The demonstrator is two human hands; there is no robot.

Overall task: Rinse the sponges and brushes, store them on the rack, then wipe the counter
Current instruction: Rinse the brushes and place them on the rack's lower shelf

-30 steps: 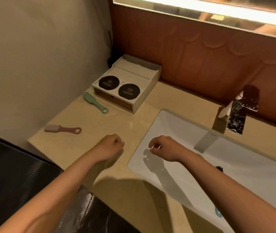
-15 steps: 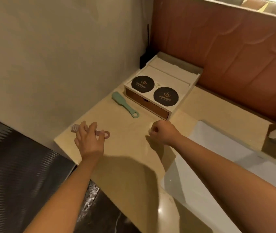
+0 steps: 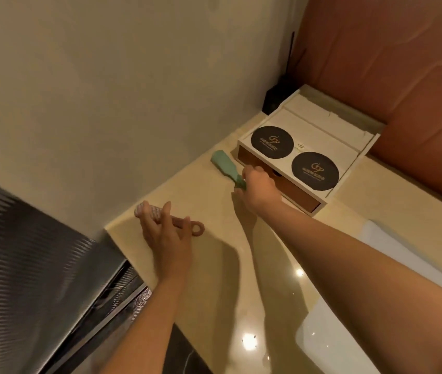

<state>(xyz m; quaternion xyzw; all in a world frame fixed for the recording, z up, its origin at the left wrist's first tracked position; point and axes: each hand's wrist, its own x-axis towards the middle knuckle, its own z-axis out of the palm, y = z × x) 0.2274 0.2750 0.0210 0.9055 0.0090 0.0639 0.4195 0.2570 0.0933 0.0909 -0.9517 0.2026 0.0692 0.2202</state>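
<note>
Both of your hands have reached their brushes since half a second ago: your left was only arriving at the pink one, and your right was a bare fist over the tabletop, short of the green one.

At centre left of the frame, your left hand (image 3: 168,238) lies over the pink brush (image 3: 155,211), near the left edge of the tabletop (image 3: 214,279). The fingers are laid fairly straight across its handle and the thumb rests near the ring end. It touches the brush but has not yet closed on it. The bristle head pokes out at the upper left of your fingers.

Towards the centre right, your right hand (image 3: 259,188) is curled round the tail of the green brush (image 3: 223,163), whose flat head points up and left. That brush lies just beside the front of the white box (image 3: 319,136) with two dark round discs on top. The sink (image 3: 330,341) shows at the lower right, beyond your right forearm.

Both brushes look like small, light, stiff plastic pieces, so they should lift with little effort and not bend. Take each by its narrow handle and keep off the bristles, which give no firm hold. Once wet, the smooth plastic will likely turn slippery, so wrap your fingers fully round it rather than pinching. Lying flat on a glossy surface, the pink one may skid as you close on it.
</note>
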